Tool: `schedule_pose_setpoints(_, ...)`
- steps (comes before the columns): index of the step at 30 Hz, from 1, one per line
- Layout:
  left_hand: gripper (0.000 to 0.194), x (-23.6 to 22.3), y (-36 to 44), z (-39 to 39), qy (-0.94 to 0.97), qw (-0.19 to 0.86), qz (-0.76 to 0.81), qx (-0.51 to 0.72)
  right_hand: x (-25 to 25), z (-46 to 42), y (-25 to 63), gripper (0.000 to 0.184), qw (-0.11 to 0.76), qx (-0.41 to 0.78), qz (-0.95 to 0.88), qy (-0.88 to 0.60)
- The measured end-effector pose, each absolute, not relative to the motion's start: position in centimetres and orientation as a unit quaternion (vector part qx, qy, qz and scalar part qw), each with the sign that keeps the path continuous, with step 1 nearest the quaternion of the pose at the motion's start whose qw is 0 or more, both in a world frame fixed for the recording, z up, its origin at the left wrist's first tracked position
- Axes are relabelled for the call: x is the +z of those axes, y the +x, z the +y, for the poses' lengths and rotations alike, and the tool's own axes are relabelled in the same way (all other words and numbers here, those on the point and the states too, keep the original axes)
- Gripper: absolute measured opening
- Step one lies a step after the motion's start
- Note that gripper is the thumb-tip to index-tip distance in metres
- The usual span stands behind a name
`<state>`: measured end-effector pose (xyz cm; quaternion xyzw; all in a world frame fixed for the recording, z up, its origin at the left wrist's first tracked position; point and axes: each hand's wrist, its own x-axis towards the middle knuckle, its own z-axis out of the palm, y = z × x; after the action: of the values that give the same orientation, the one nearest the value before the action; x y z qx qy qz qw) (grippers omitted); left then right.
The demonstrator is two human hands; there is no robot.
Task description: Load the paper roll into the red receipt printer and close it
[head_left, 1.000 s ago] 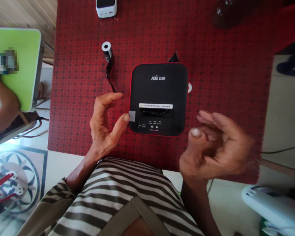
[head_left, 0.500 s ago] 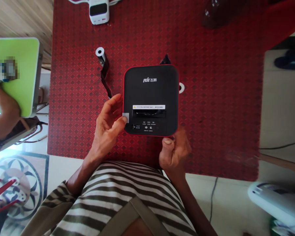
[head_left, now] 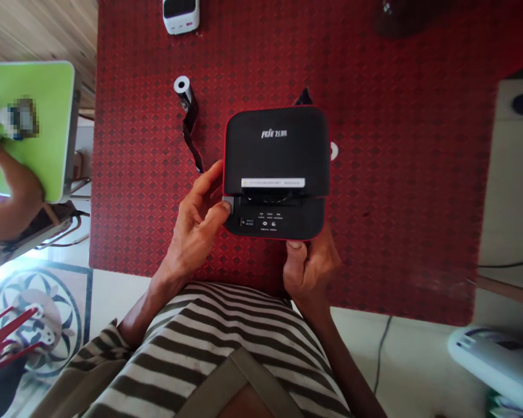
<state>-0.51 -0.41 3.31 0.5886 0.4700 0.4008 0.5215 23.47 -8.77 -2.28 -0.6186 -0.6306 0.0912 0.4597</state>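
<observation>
A black receipt printer (head_left: 274,157) with a red edge is held over the red patterned table (head_left: 396,203). Its upper cover is slightly raised, with a gap along the paper slot. My left hand (head_left: 196,223) grips the left side, thumb on the grey latch button (head_left: 228,205) and the other fingers partly hidden along the edge. My right hand (head_left: 311,264) is closed on the near right corner, thumb at the front edge and fingers underneath, out of sight. A roll of black-and-white paper (head_left: 182,87) lies to the left with a dark strip trailing from it.
Another white roll (head_left: 334,151) shows partly behind the printer's right side, with a dark piece (head_left: 304,97) beyond it. At the far edge sits a white power bank (head_left: 181,20). Left of the table, a person's arm (head_left: 15,174) rests on a green table (head_left: 52,133).
The printer's cover has popped up, and a gap now shows along its front. My left thumb stays on the latch button. The view has shifted slightly.
</observation>
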Motion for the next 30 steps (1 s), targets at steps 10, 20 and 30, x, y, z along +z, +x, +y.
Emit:
schedule_pose_setpoints(10, 0.071, 1.9, -0.7, -0.7, 0.590, 0.506, 0.460, 0.429, -1.6, -8.3, 23.9, 0.037, 0.458, 0.101, -0.643, -0.606)
schedule_pose_setpoints(20, 0.075, 0.8, -0.8, -0.6, 0.604, 0.484, 0.449, 0.447, 7.7, -3.9, 27.7, 0.046, 0.443, -0.008, -0.700, -0.560)
schedule_pose_setpoints(30, 0.157, -1.1, 0.3, -1.1, 0.750, 0.300, 0.429, 0.403, 9.4, 6.3, 24.4, 0.025, 0.095, 0.088, -0.870, -0.477)
